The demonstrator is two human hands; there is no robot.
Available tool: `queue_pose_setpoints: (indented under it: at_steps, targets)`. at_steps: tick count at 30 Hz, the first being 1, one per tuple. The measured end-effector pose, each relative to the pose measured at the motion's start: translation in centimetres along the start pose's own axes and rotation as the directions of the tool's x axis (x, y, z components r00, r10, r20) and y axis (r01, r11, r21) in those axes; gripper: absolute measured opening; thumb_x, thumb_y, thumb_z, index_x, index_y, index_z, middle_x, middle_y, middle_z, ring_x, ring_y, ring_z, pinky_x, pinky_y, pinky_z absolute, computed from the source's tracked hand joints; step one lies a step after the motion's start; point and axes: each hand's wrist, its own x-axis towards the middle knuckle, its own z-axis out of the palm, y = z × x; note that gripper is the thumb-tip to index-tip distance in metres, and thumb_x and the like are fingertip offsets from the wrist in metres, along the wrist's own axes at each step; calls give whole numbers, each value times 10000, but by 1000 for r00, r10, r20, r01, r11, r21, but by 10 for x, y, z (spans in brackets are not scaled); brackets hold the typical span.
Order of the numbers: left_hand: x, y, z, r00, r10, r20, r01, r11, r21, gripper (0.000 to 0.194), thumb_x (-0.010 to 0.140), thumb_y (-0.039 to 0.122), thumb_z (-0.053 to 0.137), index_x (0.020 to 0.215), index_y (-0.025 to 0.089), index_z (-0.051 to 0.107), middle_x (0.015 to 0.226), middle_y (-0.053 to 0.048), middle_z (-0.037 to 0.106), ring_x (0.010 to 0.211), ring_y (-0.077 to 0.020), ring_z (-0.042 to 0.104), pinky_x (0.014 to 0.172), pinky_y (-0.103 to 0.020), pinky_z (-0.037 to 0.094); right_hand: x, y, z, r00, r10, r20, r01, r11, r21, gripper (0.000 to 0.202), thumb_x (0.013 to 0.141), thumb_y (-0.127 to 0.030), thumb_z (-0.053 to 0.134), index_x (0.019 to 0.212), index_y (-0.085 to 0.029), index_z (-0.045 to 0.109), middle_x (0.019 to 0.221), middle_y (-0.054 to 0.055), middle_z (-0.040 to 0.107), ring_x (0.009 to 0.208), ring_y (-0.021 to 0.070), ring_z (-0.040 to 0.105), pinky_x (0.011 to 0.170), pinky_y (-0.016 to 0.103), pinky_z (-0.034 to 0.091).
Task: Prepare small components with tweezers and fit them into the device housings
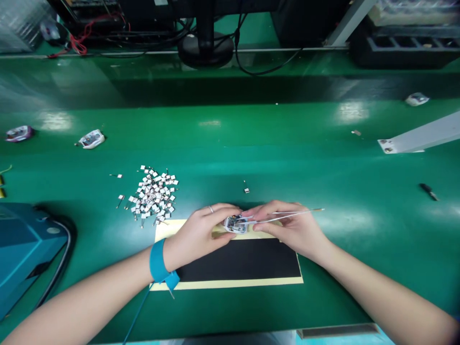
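Observation:
My left hand point(201, 235), a blue strap on its wrist, is closed around a small white plastic casing point(236, 225) with electronic parts showing inside. Between the fingers of my right hand point(287, 223) are thin metal tweezers point(266, 221), their tips reaching into the casing. My right fingertips come close to the casing's edge; whether they touch it I cannot tell. Beneath both hands lies a black mat point(244, 263) with pale yellow borders. A single small white part with a wire point(246, 189) rests just beyond the hands.
A pile of small wired white parts point(153, 196) lies left of the mat. Similar casings point(92, 139) sit farther back. A blue box point(28, 254) stands at left, a grey metal bracket point(420, 134) at right, a monitor stand point(205, 45) behind. A blue cord point(138, 314) trails from my strap.

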Motion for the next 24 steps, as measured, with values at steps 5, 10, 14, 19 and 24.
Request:
queue_pose_setpoints:
  at_steps: [5,10,14,19,24]
  targets:
    - [2,0,-1,1000,4,2,-4,999,33,292,739,190,583,1023,180,518,1020,-65,596,945,-167,556,825,-294,455,-3,-4,0,986,-165,30,168,973,-159,121,679,-85,652,756,-178,647,846,33,671,805,149,630,741,234,523]
    - [1,9,-4,1000,-22,-4,22,1000,-3,38,761,189,556,773,170,587,1024,-75,574,938,-173,554,790,-295,464,-7,-12,5,950,-301,84,307,949,-68,210,680,-38,636,816,-197,649,875,36,665,824,173,623,735,289,530]
    - [-2,21,-10,996,-5,-91,-1,998,-66,28,739,189,590,736,163,579,1033,-86,572,928,-169,571,781,-271,482,-10,-16,9,973,-228,-44,232,965,124,283,655,-36,658,842,-247,631,886,4,658,826,165,621,709,286,546]
    - [-5,27,-13,986,30,-165,-66,974,-216,83,690,143,640,733,155,570,1087,-88,563,884,-167,599,674,-227,521,-13,-26,10,966,-257,-16,257,966,17,343,655,-1,645,891,-248,615,912,11,646,857,177,611,738,315,541]
    - [-5,27,-11,962,111,-251,-182,942,-282,105,686,119,640,742,157,560,1051,-85,564,903,-180,600,738,-285,541,-16,-35,11,930,-364,56,368,924,-107,380,679,-37,639,978,-268,593,954,14,635,854,179,612,741,311,541]
